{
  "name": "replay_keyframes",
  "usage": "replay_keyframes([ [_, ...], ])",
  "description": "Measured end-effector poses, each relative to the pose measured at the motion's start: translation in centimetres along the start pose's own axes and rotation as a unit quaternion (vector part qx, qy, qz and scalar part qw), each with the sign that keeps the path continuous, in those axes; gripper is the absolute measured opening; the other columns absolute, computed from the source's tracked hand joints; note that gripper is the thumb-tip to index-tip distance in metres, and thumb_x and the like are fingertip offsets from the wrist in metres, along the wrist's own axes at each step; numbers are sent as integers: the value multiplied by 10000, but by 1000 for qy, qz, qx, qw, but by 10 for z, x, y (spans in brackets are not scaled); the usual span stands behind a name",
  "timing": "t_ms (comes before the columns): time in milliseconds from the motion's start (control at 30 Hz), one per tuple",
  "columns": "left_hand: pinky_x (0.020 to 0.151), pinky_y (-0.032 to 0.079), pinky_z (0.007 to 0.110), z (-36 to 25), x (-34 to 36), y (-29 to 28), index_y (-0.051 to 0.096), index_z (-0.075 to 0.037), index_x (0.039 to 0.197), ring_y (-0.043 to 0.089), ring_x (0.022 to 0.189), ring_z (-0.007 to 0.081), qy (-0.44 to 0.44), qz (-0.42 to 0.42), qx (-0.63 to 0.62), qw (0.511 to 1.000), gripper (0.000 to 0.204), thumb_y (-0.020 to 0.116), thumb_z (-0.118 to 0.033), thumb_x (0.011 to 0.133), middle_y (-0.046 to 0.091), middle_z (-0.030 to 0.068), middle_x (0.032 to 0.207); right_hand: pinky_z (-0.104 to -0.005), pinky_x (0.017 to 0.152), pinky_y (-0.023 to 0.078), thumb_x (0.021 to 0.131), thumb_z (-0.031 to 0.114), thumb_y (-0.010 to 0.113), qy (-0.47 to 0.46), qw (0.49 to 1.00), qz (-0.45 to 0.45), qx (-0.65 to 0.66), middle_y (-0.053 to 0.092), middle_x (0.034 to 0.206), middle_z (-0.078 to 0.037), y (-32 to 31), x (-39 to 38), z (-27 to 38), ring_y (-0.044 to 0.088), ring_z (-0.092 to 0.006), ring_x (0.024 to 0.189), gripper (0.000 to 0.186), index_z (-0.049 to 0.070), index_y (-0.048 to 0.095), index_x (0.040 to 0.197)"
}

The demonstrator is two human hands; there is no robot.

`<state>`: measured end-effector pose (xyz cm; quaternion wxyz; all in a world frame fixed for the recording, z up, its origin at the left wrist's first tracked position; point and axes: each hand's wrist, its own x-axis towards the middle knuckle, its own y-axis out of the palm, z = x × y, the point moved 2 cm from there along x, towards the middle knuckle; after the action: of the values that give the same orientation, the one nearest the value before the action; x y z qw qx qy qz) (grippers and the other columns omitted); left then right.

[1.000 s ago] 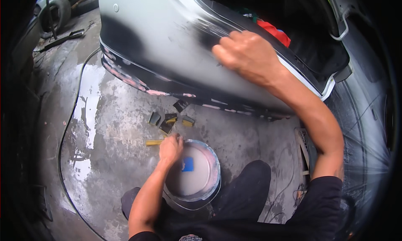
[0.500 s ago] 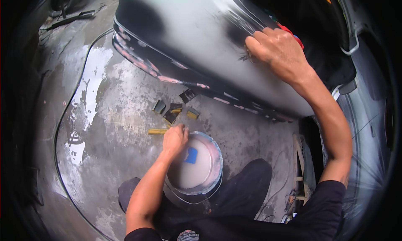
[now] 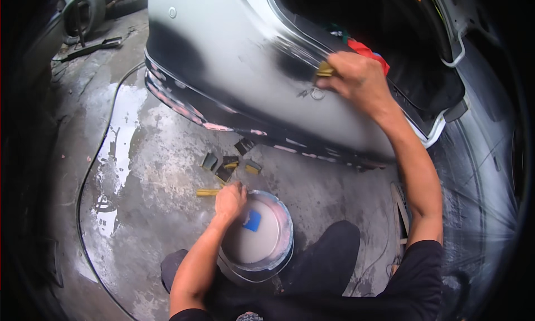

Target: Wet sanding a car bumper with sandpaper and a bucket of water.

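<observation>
My right hand (image 3: 355, 80) is closed on a small yellow pad (image 3: 325, 69) against the pale grey car panel (image 3: 206, 53), beside a dark sprayed patch and silvery streaks below the opening's edge. My left hand (image 3: 230, 201) is low, at the upper left rim of a bucket (image 3: 284, 215) of cloudy liquid, with curled fingers; what they grip, if anything, is hidden. A blue square (image 3: 251, 220) is in the liquid. A yellow strip (image 3: 206, 192) lies just left of that hand. Several dark and yellow pads (image 3: 252, 168) lie on the floor beyond the bucket.
The car's open compartment (image 3: 423, 87) holds red cloth (image 3: 362, 46). The bumper (image 3: 234, 120) has pink patches. A hose (image 3: 83, 187) runs along the wet, stained floor (image 3: 150, 209) at left. A tyre (image 3: 75, 17) and black stand (image 3: 92, 47) are at upper left; my legs flank the bucket.
My right hand has moved a little down along the panel, and the yellow pad in it now shows. My left hand stays at the bucket. The view has shifted slightly.
</observation>
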<state>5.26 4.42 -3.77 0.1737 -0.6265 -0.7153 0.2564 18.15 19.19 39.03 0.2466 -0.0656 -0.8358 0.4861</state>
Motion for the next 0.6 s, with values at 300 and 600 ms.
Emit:
replay_keyframes([
  [300,889,584,580,2,-6,-11,765,-27,1088,742,962,501,-14,25,4,1000,352,609,-341,1061,771,283,995,-475,707,567,822,246,887,54,998,4,11,732,856,-108,4,-5,3,744,-347,848,327,78,616,894],
  [600,872,587,581,7,-4,-2,757,-16,1069,745,946,500,9,-3,-8,1000,334,621,-321,1054,772,284,995,-489,711,569,823,255,886,-28,999,-27,15,723,831,-109,24,62,30,743,-348,832,314,73,637,887],
])
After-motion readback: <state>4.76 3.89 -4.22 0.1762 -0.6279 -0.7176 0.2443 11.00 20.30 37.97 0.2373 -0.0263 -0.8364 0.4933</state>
